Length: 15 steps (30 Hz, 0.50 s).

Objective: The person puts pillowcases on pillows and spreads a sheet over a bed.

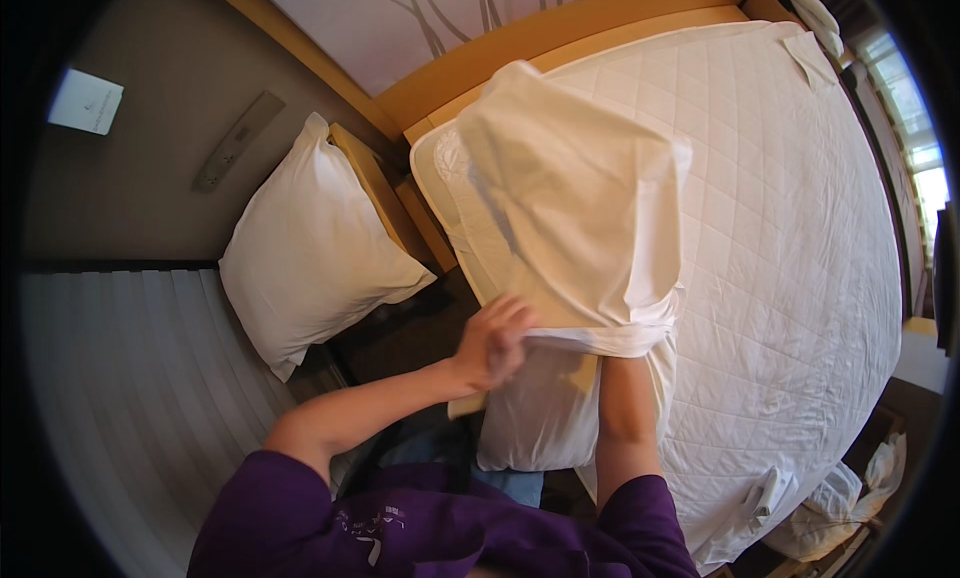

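A white pillowcase [570, 203] spreads out in front of me, its far corners raised over the bed and partly blurred. My left hand [496, 339], also blurred, has its fingers curled on the left end of the pillowcase's open hem. My right forearm [628, 398] passes under the hem into the pillowcase. The cloth hides my right hand, so its grip does not show. Below the hem, a white pillow [536, 428] rests near my body, beside the right forearm.
The bed [772, 225] with a quilted white mattress cover lies to the right, against a wooden headboard [585, 22]. Another white pillow [307, 248] leans on a wooden nightstand [375, 188] at left. Plastic bags [832, 503] lie beyond the bed's lower right edge. A grey curtain [142, 398] hangs at left.
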{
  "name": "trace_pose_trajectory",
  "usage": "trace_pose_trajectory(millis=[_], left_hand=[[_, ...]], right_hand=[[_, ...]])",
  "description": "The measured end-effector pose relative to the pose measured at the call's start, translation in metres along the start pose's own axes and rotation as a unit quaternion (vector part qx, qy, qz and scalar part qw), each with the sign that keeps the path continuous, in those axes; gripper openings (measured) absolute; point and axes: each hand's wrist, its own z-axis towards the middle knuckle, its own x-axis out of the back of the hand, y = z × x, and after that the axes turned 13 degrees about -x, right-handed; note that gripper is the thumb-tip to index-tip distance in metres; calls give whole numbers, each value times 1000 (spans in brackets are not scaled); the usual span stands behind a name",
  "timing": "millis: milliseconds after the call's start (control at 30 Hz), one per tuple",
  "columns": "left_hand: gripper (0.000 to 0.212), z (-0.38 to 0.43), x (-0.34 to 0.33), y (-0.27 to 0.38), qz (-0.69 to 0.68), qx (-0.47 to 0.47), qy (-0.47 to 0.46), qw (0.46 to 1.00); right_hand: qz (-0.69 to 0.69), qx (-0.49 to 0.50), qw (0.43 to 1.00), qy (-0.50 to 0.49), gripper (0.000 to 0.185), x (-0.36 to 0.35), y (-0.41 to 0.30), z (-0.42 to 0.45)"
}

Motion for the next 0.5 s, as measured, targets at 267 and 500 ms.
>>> trace_pose_trajectory(millis=[267, 500], left_hand=[[11, -39, 7, 10, -19, 66, -73, 995], [17, -8, 1, 34, -24, -5, -193, 981]], right_hand=[[0, 0, 1000, -9, 53, -11, -7, -3], [16, 6, 1000, 1, 55, -10, 8, -10]])
